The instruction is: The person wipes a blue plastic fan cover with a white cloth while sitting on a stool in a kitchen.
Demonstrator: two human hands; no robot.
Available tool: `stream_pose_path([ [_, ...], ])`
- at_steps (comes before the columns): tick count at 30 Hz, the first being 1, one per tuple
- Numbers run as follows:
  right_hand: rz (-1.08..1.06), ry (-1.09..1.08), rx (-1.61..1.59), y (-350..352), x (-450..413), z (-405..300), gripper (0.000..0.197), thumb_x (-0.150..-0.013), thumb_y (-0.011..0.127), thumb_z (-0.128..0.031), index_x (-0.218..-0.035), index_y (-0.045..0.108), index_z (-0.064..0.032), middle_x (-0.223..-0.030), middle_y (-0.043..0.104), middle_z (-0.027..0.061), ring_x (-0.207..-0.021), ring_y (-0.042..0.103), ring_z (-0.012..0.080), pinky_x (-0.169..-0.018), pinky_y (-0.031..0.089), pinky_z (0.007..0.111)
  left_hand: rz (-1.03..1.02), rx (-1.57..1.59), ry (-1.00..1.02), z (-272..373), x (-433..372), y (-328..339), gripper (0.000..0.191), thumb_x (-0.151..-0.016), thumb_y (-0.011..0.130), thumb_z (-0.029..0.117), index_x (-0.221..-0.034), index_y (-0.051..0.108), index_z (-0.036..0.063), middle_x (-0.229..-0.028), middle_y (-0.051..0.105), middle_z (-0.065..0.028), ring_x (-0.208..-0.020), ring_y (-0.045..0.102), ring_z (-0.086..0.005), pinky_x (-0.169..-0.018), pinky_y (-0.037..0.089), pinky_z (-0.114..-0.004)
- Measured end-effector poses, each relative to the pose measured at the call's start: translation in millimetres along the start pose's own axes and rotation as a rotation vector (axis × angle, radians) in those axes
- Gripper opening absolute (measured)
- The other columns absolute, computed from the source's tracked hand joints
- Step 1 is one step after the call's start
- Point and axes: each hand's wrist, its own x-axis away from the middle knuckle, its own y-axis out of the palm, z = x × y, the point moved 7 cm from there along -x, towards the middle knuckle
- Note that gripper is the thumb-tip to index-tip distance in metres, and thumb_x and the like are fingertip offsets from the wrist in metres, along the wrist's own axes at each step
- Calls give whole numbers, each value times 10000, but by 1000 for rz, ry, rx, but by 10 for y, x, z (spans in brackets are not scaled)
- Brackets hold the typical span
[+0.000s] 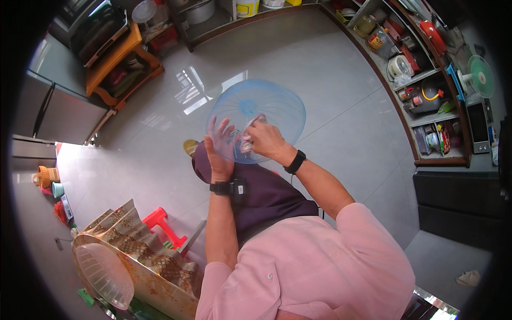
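A translucent blue fan guard [280, 104] with thin ribs and a round hub lies over my lap, its face turned up. My right hand [264, 138] is closed on a bunched, pinkish-white cloth [248, 142], which rests against the ribs. Behind the near left part of the guard is my left hand [221, 150], its fingers spread and seen through the plastic; whether it bears the guard's weight cannot be told.
A cloth-covered table [152, 276] with a clear plastic basket [105, 272] stands at lower left, beside a red plastic stool [164, 226]. Open shelves [400, 94] with kitchen goods line the right. A wooden stand [116, 64] and a refrigerator [70, 112] are at upper left.
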Motion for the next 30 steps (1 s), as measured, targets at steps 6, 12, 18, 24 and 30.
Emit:
stream_pose_path([
  [6,358,-142,-33,-424,-92,-399,175,-837,659,-140,-1004,662,-88,-984,622,125,-920,651,329,-713,556,445,-23,-102,34,-60,-20,42,892,-904,554,665,-1561,272,132,-1449,474,-127,-1253,492,-269,-1087,379,-413],
  [12,204,-146,224,131,-216,-193,180,-815,697,-192,-964,669,-95,-1034,608,125,-960,633,347,-698,566,452,-45,-117,-4,-75,-37,-5,878,-902,590,619,-1568,263,149,-1446,477,-101,-1230,486,-224,-1065,364,-389],
  [18,-80,87,-30,304,-78,295,147,-773,735,-172,-884,726,-76,-1035,644,164,-879,660,353,-720,542,446,-50,-232,50,-7,-28,131,922,-864,652,619,-1562,269,153,-1420,484,-121,-1241,478,-221,-1062,369,-401],
  [24,201,209,-811,36,-167,-38,113,-811,709,-91,-894,650,-39,-856,589,75,-735,600,165,-650,482,324,-216,-273,-77,-104,-58,189,933,-833,728,347,-1573,226,80,-1424,478,-146,-1291,485,-241,-1062,424,-374],
  [30,373,227,-963,5,-282,-3,169,-813,715,-45,-952,624,-10,-838,531,3,-798,544,94,-694,455,245,-174,-284,32,-21,-45,338,988,-833,736,426,-1569,212,27,-1423,466,-121,-1299,475,-228,-1111,364,-365],
])
